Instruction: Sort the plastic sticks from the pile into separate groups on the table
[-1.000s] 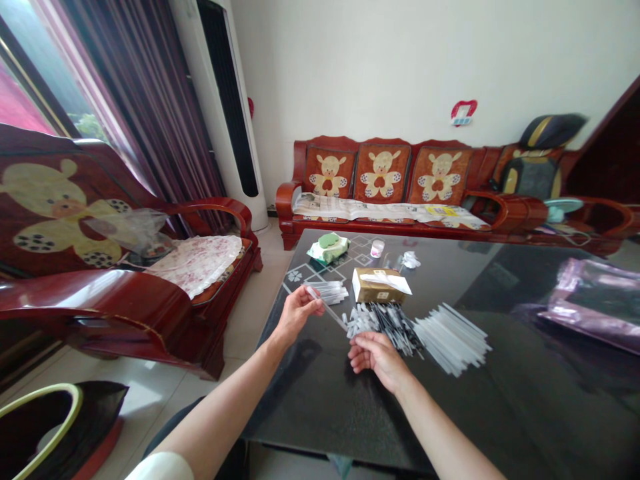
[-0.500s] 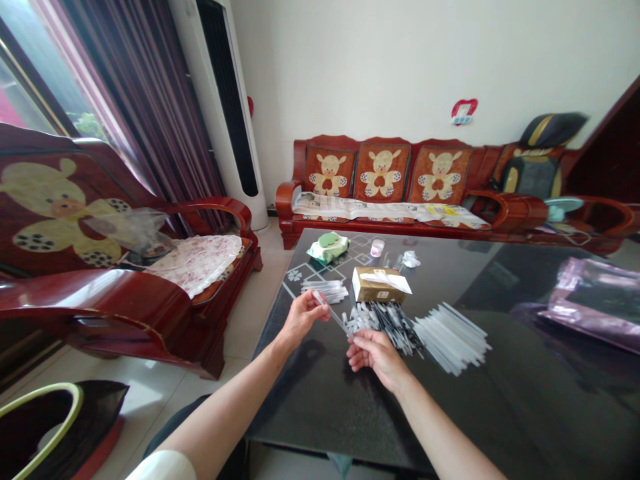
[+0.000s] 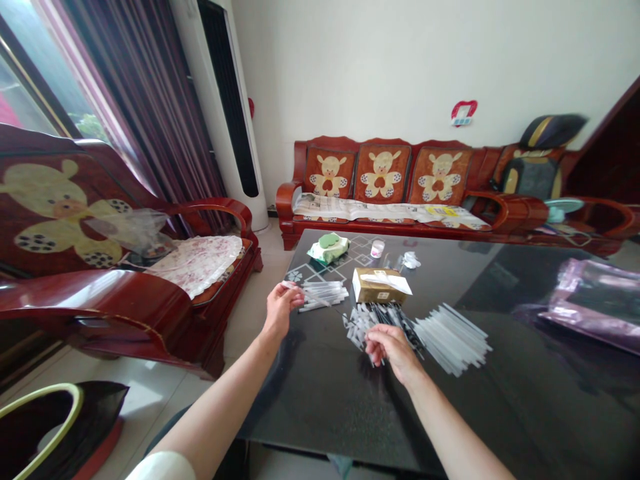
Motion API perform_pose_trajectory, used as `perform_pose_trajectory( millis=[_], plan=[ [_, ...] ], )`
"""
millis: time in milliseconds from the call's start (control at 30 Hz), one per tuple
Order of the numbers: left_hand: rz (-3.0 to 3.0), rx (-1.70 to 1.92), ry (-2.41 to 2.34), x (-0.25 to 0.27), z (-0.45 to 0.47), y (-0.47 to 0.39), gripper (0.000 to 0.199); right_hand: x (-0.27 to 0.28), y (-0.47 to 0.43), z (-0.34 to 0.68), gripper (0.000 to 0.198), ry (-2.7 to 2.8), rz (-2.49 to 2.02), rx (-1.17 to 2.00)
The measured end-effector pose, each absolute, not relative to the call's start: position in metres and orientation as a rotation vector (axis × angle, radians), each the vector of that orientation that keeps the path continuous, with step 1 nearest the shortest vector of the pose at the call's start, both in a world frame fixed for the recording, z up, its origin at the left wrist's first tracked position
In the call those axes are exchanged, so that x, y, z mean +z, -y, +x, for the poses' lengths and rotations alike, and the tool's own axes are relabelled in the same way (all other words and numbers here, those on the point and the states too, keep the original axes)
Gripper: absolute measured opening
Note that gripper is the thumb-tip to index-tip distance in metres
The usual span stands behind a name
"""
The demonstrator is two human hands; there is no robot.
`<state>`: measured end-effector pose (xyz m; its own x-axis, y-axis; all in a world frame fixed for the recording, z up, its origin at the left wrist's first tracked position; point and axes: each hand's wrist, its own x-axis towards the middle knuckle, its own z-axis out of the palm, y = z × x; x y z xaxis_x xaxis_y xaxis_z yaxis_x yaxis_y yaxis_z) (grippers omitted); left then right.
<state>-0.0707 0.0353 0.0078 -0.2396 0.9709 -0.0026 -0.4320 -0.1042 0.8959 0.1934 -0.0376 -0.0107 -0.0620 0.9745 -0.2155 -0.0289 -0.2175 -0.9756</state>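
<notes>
My left hand is pinched on a slim translucent tube, only partly visible at the fingertips, beside a small stack of similar white tubes at the table's left side. My right hand hovers at the near edge of the middle pile, fingers curled together; whether anything is between them I cannot make out. That pile has short white-tipped pieces on its left and thin black sticks behind the hand. A wide bundle of long translucent tubes lies to the right.
Behind the piles stands a gold tissue box. Farther back are a green wipes pack, a small white jar and crumpled tissue. A purple plastic package lies at the right of the dark table.
My left hand has moved left with the tube, to the left stack. My right hand has let go of the tube's other end and shifted slightly right, to the middle pile.
</notes>
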Motion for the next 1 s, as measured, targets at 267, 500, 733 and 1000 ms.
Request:
perform_pose_trajectory(
  millis=[267, 500, 733, 1000],
  plan=[
    [0.588, 1.681, -1.067, 0.008, -0.080, -0.041, 0.041, 0.008, 0.026, 0.265, 0.018, 1.423, -1.981, 0.502],
    [0.769, 1.419, -1.003, -0.001, -0.051, -0.026, 0.038, 0.001, 0.031, 0.256, 0.021, 1.730, -2.217, 0.110],
    [0.901, 1.201, -0.843, -0.004, -0.032, -0.010, 0.035, -0.006, 0.029, 0.232, 0.035, 1.683, -1.707, 0.711],
    [1.132, 0.967, -0.662, -0.004, -0.014, 0.007, 0.041, -0.007, 0.042, 0.183, 0.048, 1.390, -1.311, 1.624]
  ],
)
